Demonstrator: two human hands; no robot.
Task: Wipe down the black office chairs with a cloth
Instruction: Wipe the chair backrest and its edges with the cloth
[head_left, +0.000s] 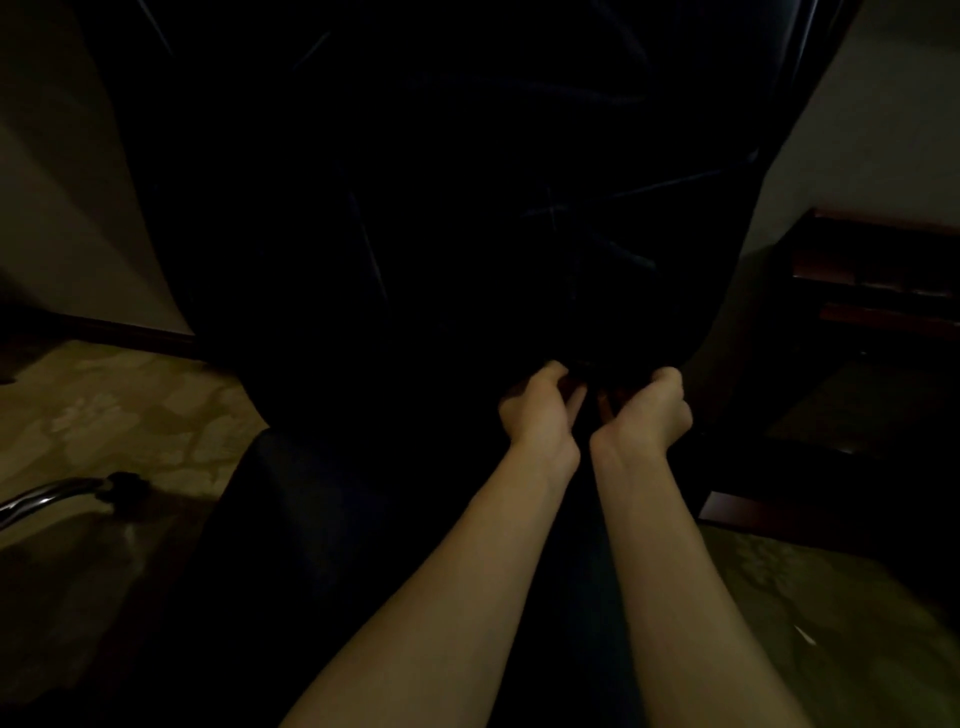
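Note:
The tall backrest of a black office chair (467, 208) fills the upper middle of the dim view, with its seat (322, 509) below. My left hand (540, 410) and my right hand (652, 410) are side by side at the backrest's bottom edge. Both have their fingers curled in. They pinch a dark cloth (592, 376) between them, which barely stands out from the black leather. How far the cloth reaches is lost in shadow.
A chrome chair leg (47, 501) with a black caster (122, 491) lies on the patterned carpet (119, 415) at the left. Dark red-brown wooden furniture (883, 291) stands close on the right. A beige wall (62, 182) with a dark baseboard lies behind.

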